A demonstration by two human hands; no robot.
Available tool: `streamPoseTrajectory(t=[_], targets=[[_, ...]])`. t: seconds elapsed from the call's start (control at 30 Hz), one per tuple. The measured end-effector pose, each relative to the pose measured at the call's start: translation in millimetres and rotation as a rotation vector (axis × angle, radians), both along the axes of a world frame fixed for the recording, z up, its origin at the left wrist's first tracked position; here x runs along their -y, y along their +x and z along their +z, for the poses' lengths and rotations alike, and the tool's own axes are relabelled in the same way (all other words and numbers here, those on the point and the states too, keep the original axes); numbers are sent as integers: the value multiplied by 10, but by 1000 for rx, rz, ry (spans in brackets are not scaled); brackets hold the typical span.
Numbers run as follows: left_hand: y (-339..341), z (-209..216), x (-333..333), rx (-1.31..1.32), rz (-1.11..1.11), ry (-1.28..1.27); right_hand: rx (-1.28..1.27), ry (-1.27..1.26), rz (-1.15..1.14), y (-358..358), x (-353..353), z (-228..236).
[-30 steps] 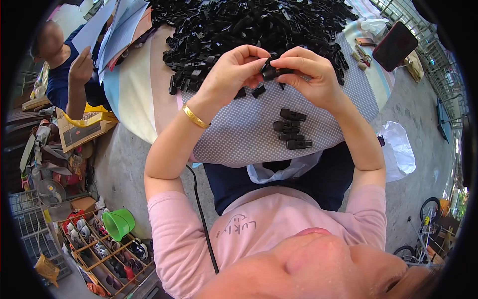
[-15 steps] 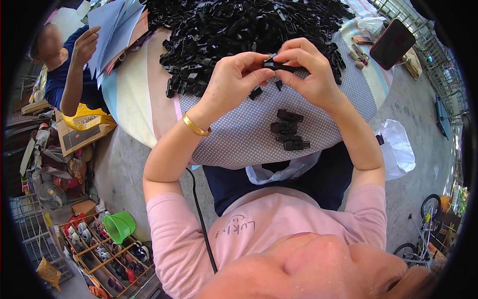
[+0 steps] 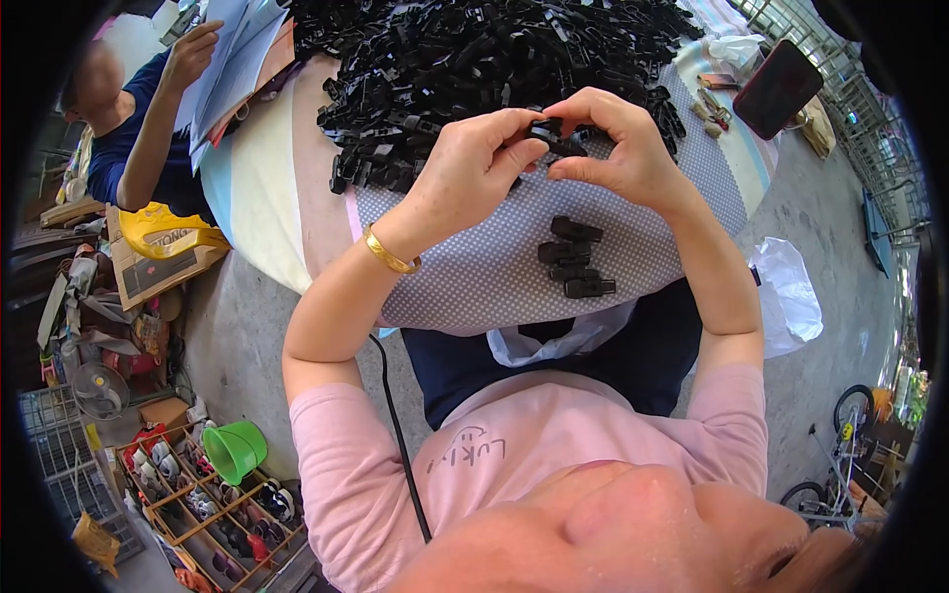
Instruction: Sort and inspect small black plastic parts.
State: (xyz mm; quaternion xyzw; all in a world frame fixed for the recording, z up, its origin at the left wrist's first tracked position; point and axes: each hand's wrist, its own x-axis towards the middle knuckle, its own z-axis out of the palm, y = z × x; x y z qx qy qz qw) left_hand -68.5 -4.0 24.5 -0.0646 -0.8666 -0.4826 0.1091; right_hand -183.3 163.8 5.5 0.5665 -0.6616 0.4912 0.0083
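Observation:
Between my two hands, above the near edge of the pile, is a small black plastic part (image 3: 550, 132). My left hand (image 3: 479, 158) pinches its left end between thumb and forefinger. My right hand (image 3: 628, 148) curves around the other end, its forefinger on top and its thumb lower, a little apart. Beyond them spreads a big heap of similar black plastic pieces (image 3: 474, 59). A short row of black pieces (image 3: 576, 257) lies on the dotted cloth (image 3: 465, 267) nearer to me. Fingers cover some of the held part, so its exact kind is unclear.
A dark-screened phone (image 3: 778, 89) stands at the table's right, beside small loose items (image 3: 712, 111). At the left another person's hand (image 3: 193, 54) holds papers (image 3: 232, 64). A white plastic bag (image 3: 786, 296) hangs at the right. A black cable (image 3: 390, 415) runs past my left arm.
My right thumb has moved down, away from my left fingertips, and the black part shows more between my hands. The other person's hand has shifted up and right with the papers.

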Motion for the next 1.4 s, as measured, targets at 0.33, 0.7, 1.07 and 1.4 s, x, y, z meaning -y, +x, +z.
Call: streamPoseTrajectory(t=[0.33, 0.7, 1.07, 1.4], targets=[[13, -21, -27, -101, -45, 39, 13, -62, 25, 5, -24, 8], [114, -48, -92, 42, -507, -221, 138, -18, -166, -200, -97, 5], [59, -184, 82, -37, 44, -799, -472, 418, -342, -45, -77, -62], [-138, -63, 259, 375, -5, 605, -77, -90, -73, -45, -19, 20]])
